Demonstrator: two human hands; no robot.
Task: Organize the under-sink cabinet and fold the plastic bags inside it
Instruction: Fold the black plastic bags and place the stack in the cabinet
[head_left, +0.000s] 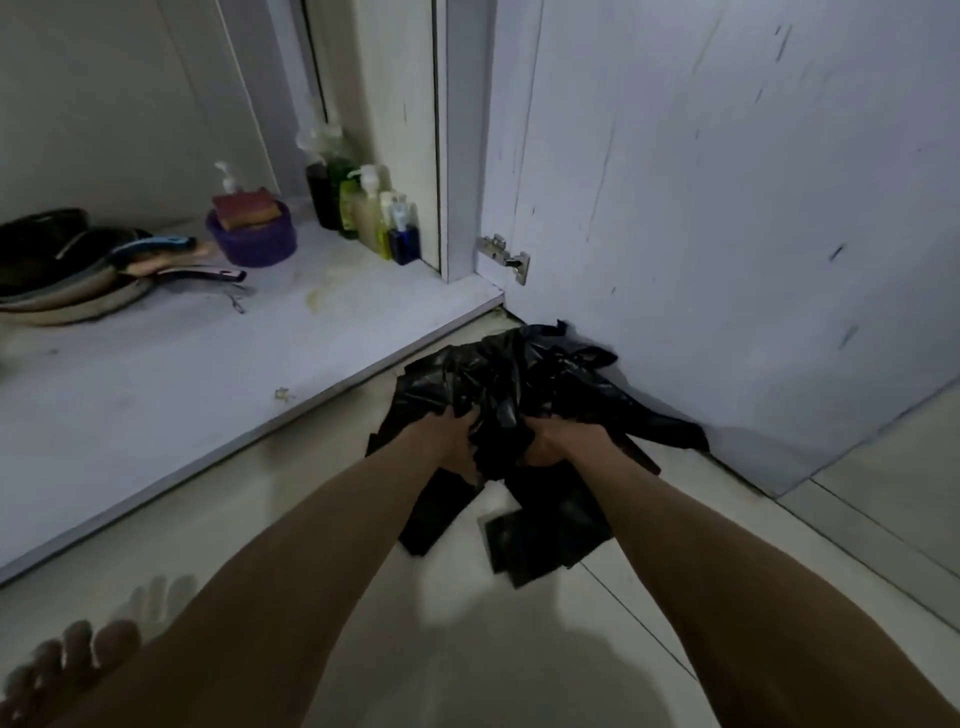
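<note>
Black on white and pale grey

The plastic bags (519, 374) were glossy black. The cabinet door (727, 208) was white with dark scuffs, and the cabinet floor (156, 389) white with a yellowish stain (314, 300). The tub (252, 244) was purple and the sponge (244, 208) maroon over yellow. The bottles (369, 218) ran dark brown, green, pale yellow and blue. One pan handle (156, 244) was blue and black. The floor tiles (467, 649) were off-white with dark grout lines.
</note>
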